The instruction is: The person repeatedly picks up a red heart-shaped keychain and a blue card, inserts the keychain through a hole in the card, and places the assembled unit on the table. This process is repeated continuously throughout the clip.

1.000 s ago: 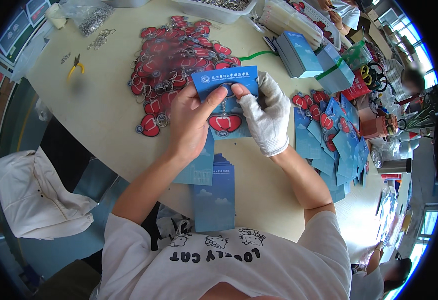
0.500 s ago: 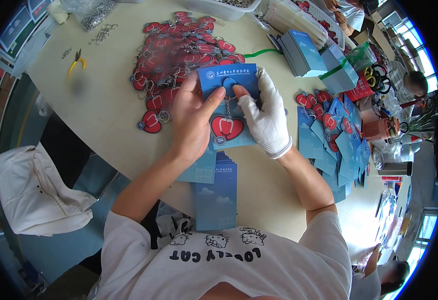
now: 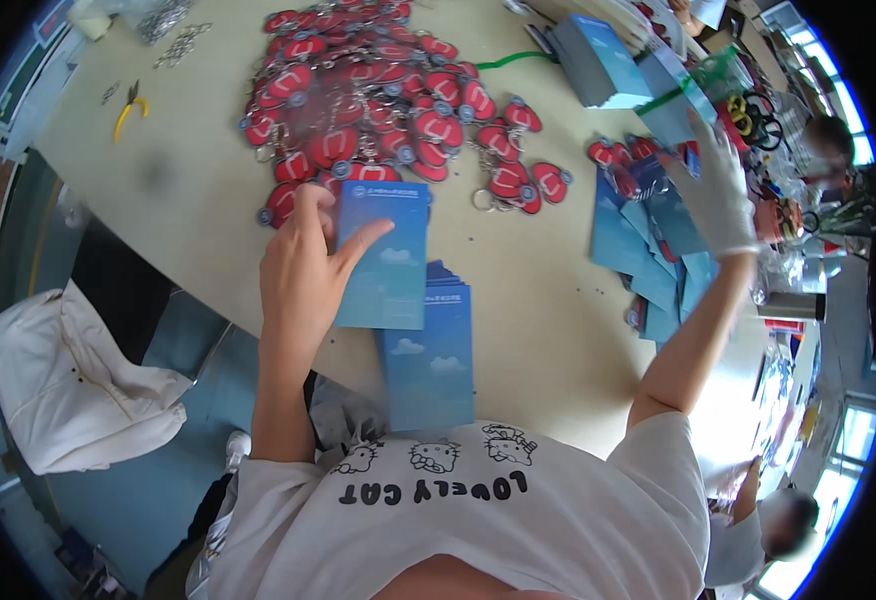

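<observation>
My bare left hand (image 3: 303,265) pinches a blue card (image 3: 383,270) printed with clouds, thumb lying across its front. The lower end of this card overlaps a stack of matching blue cards (image 3: 428,365) at the table's near edge. Over a heap of blue cards carrying red keychains (image 3: 658,225) on the right, my right hand (image 3: 713,195) in a white glove has its fingers stretched apart. Something clear and shiny is blurred beside its thumb. Beyond my left hand lies a large pile of red heart-shaped keychains (image 3: 333,145) with metal rings.
Yellow-handled pliers (image 3: 130,112) and loose metal rings (image 3: 183,45) lie at the far left. Stacked blue cards (image 3: 598,60), scissors (image 3: 748,115) and a metal cup (image 3: 793,306) line the right side. A white garment (image 3: 78,380) hangs over a chair at left. Other people sit nearby.
My right hand has moved right to the heap, away from the card with a heart keychain that both hands held. My left hand has come nearer and now holds a card without a keychain showing.
</observation>
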`<state>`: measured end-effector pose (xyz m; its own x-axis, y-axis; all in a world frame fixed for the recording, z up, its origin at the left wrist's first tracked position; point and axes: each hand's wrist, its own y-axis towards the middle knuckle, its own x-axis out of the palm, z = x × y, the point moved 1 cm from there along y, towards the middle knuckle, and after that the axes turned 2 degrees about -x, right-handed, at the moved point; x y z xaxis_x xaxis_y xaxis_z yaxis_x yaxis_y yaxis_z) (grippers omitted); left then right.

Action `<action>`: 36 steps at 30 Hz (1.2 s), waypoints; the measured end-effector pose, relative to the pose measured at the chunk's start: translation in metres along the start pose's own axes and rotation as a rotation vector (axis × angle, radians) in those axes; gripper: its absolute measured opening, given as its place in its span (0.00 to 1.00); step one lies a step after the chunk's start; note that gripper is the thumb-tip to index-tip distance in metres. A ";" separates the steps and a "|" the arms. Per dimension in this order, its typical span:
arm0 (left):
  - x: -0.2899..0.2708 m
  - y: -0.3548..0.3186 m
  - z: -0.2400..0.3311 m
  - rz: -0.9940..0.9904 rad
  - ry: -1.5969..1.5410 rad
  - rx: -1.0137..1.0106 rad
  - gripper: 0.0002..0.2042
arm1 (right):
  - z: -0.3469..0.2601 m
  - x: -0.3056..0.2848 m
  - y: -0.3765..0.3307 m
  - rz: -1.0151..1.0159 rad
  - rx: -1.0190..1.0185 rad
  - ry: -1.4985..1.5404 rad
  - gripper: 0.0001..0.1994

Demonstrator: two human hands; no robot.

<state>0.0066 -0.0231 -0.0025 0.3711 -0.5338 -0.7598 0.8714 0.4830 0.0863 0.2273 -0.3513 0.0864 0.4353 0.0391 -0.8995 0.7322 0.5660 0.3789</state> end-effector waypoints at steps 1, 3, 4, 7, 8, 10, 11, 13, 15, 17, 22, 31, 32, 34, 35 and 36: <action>0.011 -0.003 -0.002 0.085 -0.180 0.056 0.22 | -0.019 0.013 0.012 0.108 -0.024 0.010 0.22; 0.021 0.002 -0.010 0.007 -0.449 0.021 0.22 | -0.072 0.009 0.010 -0.004 -0.225 0.657 0.17; 0.022 0.003 -0.013 -0.036 -0.574 0.000 0.22 | -0.094 0.011 0.008 -0.104 -0.464 0.697 0.16; 0.005 0.009 -0.001 -0.050 -0.953 -0.092 0.16 | -0.139 0.037 -0.007 -0.105 -0.577 0.638 0.10; 0.002 0.011 0.003 -0.032 -1.080 -0.122 0.14 | -0.142 0.045 -0.010 -0.118 -0.566 0.629 0.08; -0.001 0.023 0.008 0.060 -1.106 0.061 0.09 | -0.142 0.049 -0.010 -0.087 -0.623 0.589 0.08; 0.003 0.031 0.011 0.099 -1.126 0.112 0.09 | -0.143 0.051 -0.009 -0.070 -0.654 0.565 0.08; 0.014 0.048 0.015 0.169 -1.163 0.177 0.08 | -0.150 0.059 -0.013 0.021 -0.623 0.588 0.10; 0.021 0.060 0.026 0.226 -1.094 0.235 0.07 | -0.148 0.052 -0.013 0.034 -0.581 0.697 0.13; 0.026 0.064 0.039 0.233 -1.040 0.253 0.06 | -0.140 0.043 -0.007 0.117 -0.515 0.838 0.14; 0.050 0.059 0.059 -0.039 -1.096 0.315 0.09 | -0.143 0.026 -0.003 0.344 -0.291 0.963 0.15; 0.055 0.042 0.067 -0.296 -1.326 0.165 0.10 | -0.153 0.007 -0.008 0.455 -0.123 0.928 0.12; 0.056 0.043 0.065 -0.310 -1.335 0.158 0.10 | -0.154 0.007 -0.008 0.467 -0.120 0.932 0.12; 0.057 0.039 0.067 -0.294 -1.338 0.156 0.10 | -0.154 0.008 -0.008 0.482 -0.109 0.949 0.13; 0.058 0.038 0.069 -0.285 -1.339 0.155 0.10 | -0.155 0.010 -0.008 0.486 -0.100 0.964 0.14; 0.058 0.037 0.070 -0.282 -1.372 0.156 0.11 | -0.155 0.012 -0.010 0.486 -0.092 0.979 0.15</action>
<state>0.0829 -0.0851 0.0015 0.1150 -0.8845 0.4521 0.9605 0.2152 0.1767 0.1438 -0.2288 0.0381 0.0326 0.8888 -0.4571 0.5355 0.3706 0.7589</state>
